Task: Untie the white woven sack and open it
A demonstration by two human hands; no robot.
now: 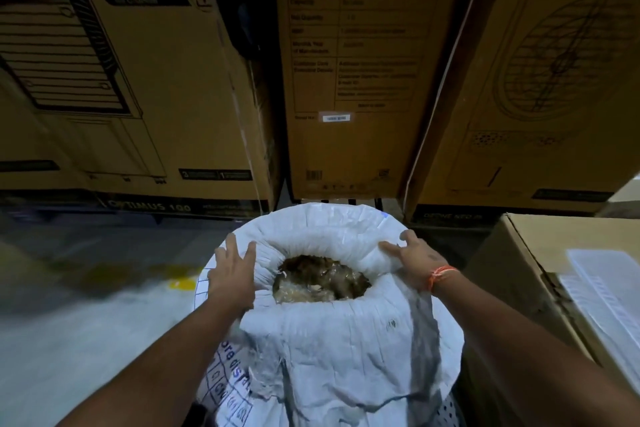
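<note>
Sack (346, 340) mouth stands untied and rolled open; left hand (232, 272) rests open-fingered on the rim, right hand (414, 258) grips it; little remains.

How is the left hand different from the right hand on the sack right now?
The left hand lies on the left side of the white woven sack's rolled rim with its fingers spread and fairly straight; the right hand is on the right side, fingers curled over the rolled edge. The right wrist wears an orange thread band; the left wrist is bare. Both touch the opened rim.
</note>
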